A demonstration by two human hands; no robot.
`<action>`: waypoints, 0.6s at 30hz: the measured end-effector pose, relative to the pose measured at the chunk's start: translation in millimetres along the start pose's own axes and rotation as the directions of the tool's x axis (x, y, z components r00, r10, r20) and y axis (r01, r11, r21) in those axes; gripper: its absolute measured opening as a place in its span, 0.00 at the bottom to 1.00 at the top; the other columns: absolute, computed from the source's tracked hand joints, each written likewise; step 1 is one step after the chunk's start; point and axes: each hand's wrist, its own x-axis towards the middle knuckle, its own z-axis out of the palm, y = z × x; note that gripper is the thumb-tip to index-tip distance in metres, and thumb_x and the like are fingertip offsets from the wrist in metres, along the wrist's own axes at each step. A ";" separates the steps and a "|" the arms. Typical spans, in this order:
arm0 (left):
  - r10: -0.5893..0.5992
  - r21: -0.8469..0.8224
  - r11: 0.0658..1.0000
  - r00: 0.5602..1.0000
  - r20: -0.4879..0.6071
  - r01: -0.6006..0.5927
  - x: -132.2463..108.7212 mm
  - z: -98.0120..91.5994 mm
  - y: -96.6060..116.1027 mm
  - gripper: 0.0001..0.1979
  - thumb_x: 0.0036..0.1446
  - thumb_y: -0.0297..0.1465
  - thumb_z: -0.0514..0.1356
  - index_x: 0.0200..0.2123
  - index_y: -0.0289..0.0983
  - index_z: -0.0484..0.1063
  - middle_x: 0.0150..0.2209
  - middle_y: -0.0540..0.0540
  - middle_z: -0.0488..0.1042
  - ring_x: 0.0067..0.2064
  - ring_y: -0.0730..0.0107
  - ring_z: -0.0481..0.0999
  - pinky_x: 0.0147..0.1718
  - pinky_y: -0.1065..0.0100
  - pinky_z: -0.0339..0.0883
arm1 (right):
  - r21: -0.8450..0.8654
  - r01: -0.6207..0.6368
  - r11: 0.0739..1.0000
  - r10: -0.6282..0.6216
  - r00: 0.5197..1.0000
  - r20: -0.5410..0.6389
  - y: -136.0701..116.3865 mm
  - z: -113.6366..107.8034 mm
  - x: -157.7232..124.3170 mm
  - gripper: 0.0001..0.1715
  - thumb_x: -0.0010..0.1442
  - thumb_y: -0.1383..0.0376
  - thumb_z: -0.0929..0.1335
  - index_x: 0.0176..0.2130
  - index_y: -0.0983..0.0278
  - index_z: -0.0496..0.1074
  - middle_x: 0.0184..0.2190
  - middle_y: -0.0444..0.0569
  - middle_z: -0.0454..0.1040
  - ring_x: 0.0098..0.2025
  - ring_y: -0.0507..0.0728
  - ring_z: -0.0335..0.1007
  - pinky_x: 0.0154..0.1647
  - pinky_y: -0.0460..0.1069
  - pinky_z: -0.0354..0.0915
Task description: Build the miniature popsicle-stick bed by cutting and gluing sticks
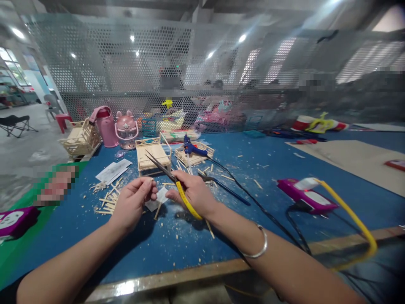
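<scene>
My right hand (194, 192) is closed round the yellow handles of a pair of scissors (164, 169), whose dark blades point up and left, slightly apart. My left hand (134, 200) pinches a small thin wooden stick near its fingertips, close to the blades; the stick is barely visible. A silver bangle (257, 249) sits on my right wrist. Below the hands lie a scrap of white paper (156, 202) and loose wooden sticks (106, 202) on the blue table (177, 249).
Small stick-built crates (153, 156) stand behind the hands, one (80, 139) at the left. A blue glue gun (193, 148) rests on another, its black cord running right. Pink bottles (126, 128), a magenta device (305, 195) with yellow cable, cardboard sheet (357, 162), mesh fence behind.
</scene>
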 end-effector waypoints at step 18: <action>0.105 0.163 0.976 0.970 0.221 -0.143 -1.1 -9.9 -3.9 0.12 0.54 0.37 0.60 0.25 0.35 0.72 0.24 0.50 0.71 0.28 0.75 0.67 0.29 0.73 0.59 | 0.064 0.105 0.992 -0.112 0.986 0.122 -8.4 2.7 -4.4 0.37 0.45 0.41 0.68 0.45 0.65 0.66 0.34 0.50 0.68 0.34 0.56 0.63 0.35 0.50 0.61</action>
